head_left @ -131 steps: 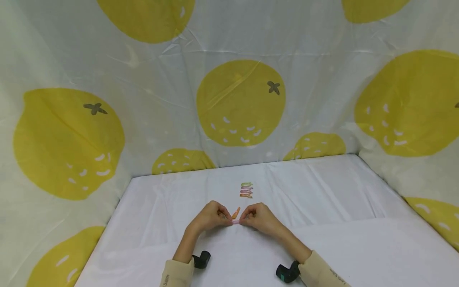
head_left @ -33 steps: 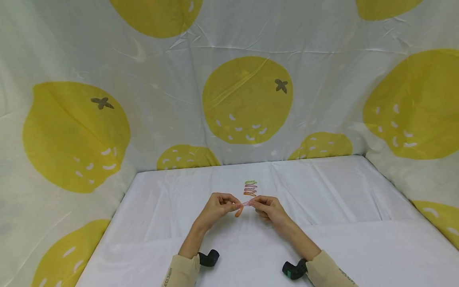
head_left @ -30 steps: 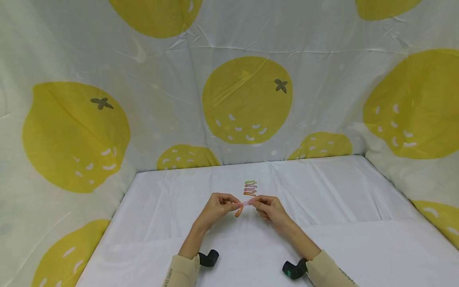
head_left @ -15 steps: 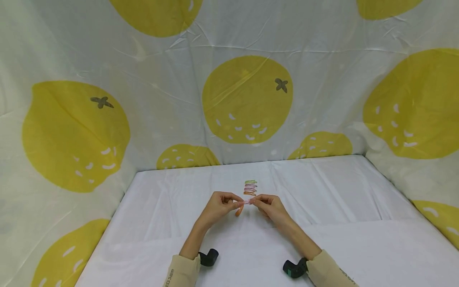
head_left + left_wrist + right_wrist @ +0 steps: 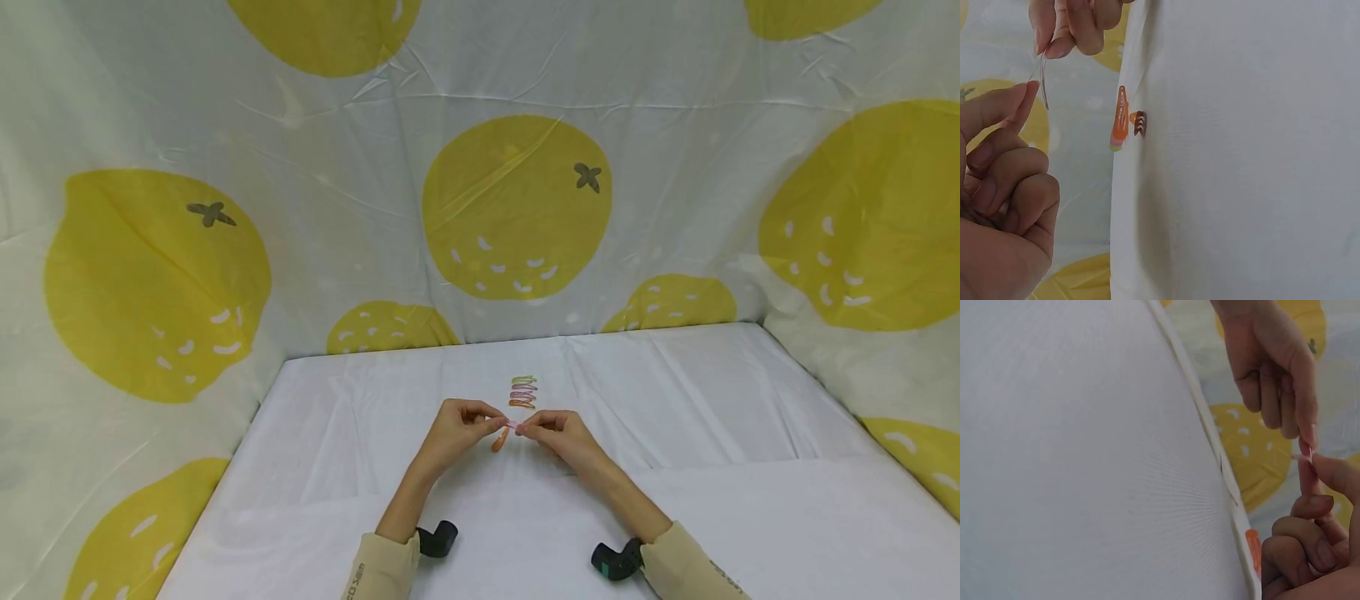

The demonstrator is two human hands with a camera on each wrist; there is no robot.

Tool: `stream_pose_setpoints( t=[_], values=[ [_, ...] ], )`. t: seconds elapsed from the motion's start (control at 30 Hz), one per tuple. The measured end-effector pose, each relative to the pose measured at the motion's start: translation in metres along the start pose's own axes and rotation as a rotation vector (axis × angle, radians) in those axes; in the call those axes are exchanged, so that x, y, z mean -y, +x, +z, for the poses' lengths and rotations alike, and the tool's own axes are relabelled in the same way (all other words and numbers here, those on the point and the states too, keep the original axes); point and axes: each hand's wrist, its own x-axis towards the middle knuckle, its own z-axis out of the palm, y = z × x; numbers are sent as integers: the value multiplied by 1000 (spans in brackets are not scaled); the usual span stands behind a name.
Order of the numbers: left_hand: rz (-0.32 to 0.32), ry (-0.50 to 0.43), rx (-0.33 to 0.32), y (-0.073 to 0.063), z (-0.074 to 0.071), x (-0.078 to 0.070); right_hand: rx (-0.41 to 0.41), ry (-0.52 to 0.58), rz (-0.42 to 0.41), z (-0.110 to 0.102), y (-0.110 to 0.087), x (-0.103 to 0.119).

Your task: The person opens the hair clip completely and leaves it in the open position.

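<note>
My left hand [image 5: 452, 433] and right hand [image 5: 564, 435] meet above the white table, fingertips close together. Between them is a small pink snap hair clip [image 5: 512, 425], each hand pinching it with thumb and forefinger. From the left wrist view, two thin strips of this pink clip [image 5: 1045, 87] stand apart, one running toward the left fingertips. The fingers cover much of it. An orange snap hair clip [image 5: 499, 441] lies just below the hands in the head view. Behind them is a row of several clips, green [image 5: 524, 379], pink [image 5: 523, 396] and orange [image 5: 522, 405].
The table [image 5: 360, 467] has a white cloth with creases. A curtain [image 5: 337, 208] printed with yellow lemons hangs behind it and at both sides. Black wrist devices sit by the left [image 5: 438, 539] and right [image 5: 617, 562] sleeves.
Both hands have risen from the tabletop with the pink hair clip since the earliest frame. During the last half second, the right fingertips shift slightly left and less of the clip shows.
</note>
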Motion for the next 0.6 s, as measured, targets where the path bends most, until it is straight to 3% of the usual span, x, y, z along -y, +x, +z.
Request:
stream_pose_setpoints(
  t=[0.13,0.3,0.6],
  values=[
    [-24,0,-6,0,1,-1,26,-53,0,0,-2,2],
    [-23,-6,15,-1,-1,-2,23,5,4,1,-1,2],
    [45,-22,212,-1,-4,1,99,40,13,-1,-2,0]
  ],
)
